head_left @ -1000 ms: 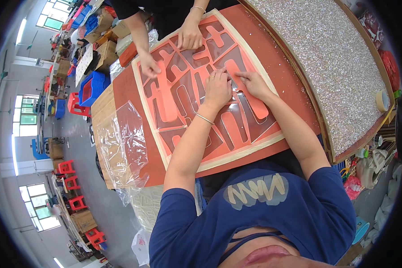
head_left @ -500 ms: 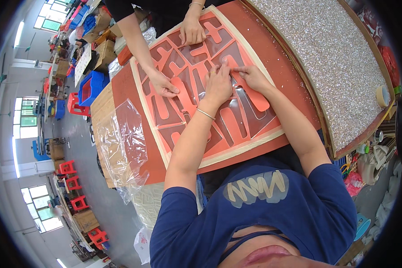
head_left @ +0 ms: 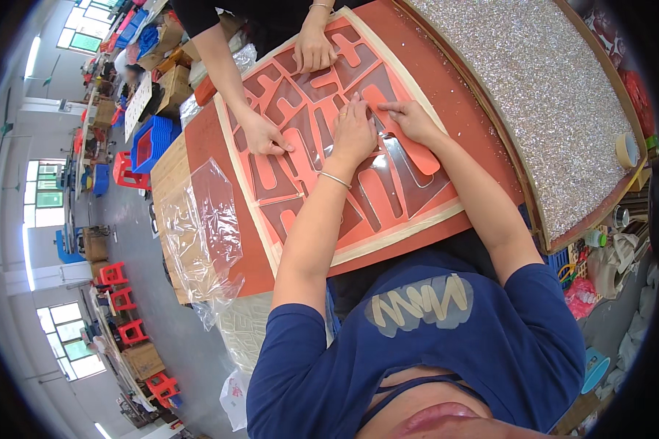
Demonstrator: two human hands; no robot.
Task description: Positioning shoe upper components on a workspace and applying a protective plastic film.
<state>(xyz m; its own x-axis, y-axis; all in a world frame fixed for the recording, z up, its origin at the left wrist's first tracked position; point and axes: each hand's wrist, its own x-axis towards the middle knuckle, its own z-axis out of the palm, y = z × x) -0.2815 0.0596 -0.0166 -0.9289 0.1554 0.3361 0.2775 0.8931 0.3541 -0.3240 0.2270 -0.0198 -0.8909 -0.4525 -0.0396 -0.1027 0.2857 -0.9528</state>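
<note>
A cream-edged panel lies tilted on the table, covered with coral-coloured rounded shapes and dark, glossy, see-through areas. My left hand rests on its middle, fingers stretched forward and nothing visible in them. To its right, my right hand touches a long coral strip, its index finger pointing left and its thumb apart; the other fingertips are partly hidden. Across the panel, a co-worker's one hand pinches at the end of another coral strip. The co-worker's other hand lies on the far edge.
A wooden-rimmed tray of glittering granules stands at the right, a tape roll on its edge. Clear plastic film hangs over the table's left side. Blue crates and red stools stand farther left.
My left hand has drawn slightly left, away from my right fingertips, uncovering more of the coral strip between them. My right hand and the co-worker's hands have barely shifted.
</note>
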